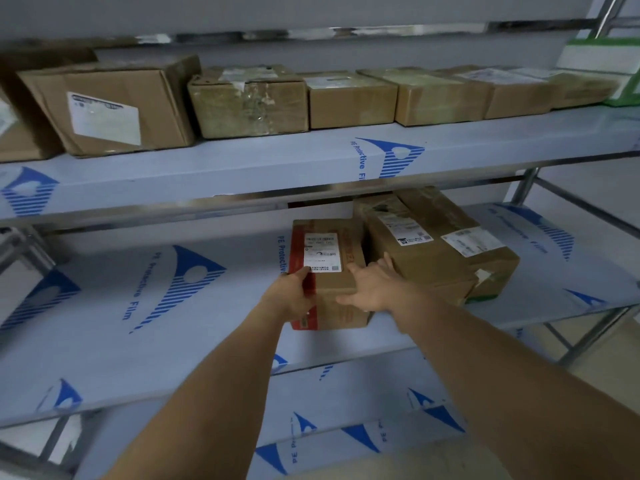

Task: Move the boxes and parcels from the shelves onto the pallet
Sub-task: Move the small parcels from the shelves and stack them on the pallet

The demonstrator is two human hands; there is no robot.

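Head view: both hands are on the small red-taped carton at the front of the middle shelf. The left hand is wrapped round its near-left corner, thumb on top by the label; the right hand is spread wide and flat against its right side, fingers splayed, not curled under. The carton sits on the shelf and looks not yet lifted. Progress looks early to mid: the pallet is out of frame, so the count moved is unknown. Left on this shelf: two larger brown cartons, touching each other, just right of the one in hand. The top shelf carries a full row of about six brown cartons, plus a green-and-white box at far right. The left half of the middle shelf is bare, and I read that as already cleared. Writing: "PE Protective Film" in blue on the shelf film, legible. White shipping labels with barcodes sit on most cartons; their text is too blurred to read. No brand is readable.
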